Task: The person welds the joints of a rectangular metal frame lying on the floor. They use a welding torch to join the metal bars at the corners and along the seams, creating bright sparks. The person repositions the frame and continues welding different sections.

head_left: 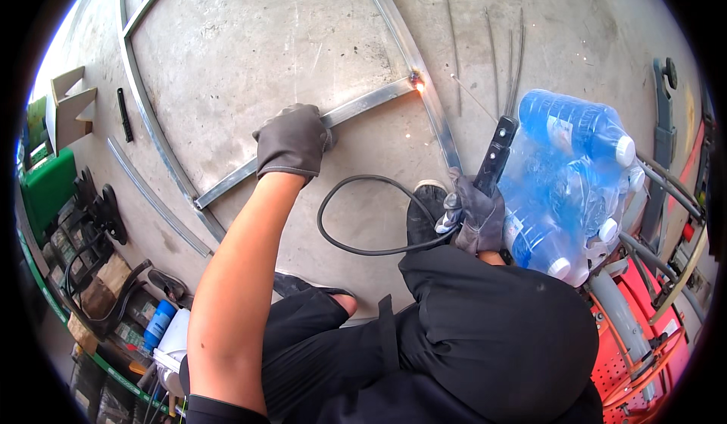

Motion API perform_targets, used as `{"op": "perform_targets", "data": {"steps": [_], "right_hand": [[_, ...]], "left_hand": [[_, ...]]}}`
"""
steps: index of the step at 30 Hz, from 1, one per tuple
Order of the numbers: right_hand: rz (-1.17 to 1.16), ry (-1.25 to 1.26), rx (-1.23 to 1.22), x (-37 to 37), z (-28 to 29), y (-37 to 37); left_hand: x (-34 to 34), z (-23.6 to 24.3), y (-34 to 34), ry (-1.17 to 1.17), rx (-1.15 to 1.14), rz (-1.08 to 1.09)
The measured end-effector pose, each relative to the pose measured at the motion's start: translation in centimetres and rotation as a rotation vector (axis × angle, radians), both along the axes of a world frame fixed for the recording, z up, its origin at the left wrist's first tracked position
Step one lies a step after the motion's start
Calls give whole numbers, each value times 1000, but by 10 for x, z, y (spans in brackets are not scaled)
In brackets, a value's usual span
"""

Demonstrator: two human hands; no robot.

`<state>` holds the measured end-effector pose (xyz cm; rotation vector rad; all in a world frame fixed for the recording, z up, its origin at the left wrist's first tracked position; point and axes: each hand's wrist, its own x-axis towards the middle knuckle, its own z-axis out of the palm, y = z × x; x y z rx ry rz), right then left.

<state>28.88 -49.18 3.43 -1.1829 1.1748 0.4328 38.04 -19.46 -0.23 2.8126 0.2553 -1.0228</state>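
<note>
My left hand [291, 142], in a dark leather glove, is closed around a grey metal crossbar [367, 104]. The crossbar lies between two long side rails of a metal frame [142, 91] on the floor. At its far right end, a weld joint [416, 82] glows orange. My right hand [478, 213], gloved too, grips a black electrode holder [496, 155]. A thin welding rod [473, 96] reaches from the holder's tip toward the joint, with its end apart from it. A black cable [322, 210] loops on the floor beside my right hand.
Wrapped blue plastic bottles [564, 189] stand close to the right of my right hand. Several thin rods [494, 60] lie on the concrete floor ahead. At left are a green box [49, 189], a loose metal strip [155, 197] and a cluttered rack. Red perforated equipment [617, 356] stands at lower right.
</note>
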Motion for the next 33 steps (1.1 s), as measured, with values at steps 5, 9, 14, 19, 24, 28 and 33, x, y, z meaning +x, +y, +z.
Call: {"op": "perform_targets", "data": {"steps": [5, 9, 14, 19, 24, 28, 33], "right_hand": [[-35, 5, 206, 0, 0, -5], [11, 29, 180, -4, 3, -4], [82, 1, 134, -3, -4, -6], [158, 0, 126, -5, -22, -19], [155, -300, 298, -14, -22, -19], [41, -304, 452, -11, -18, -15], [148, -347, 409, -11, -18, -11]], "left_hand": [[3, 7, -5, 15, 21, -10], [3, 15, -5, 10, -28, 12], [3, 12, -6, -35, -7, 28], [-2, 6, -9, -86, -34, 62], [-4, -3, 1, -44, -30, 8], [-14, -14, 3, -148, -21, -44], [-18, -20, 3, -175, 27, -74]]}}
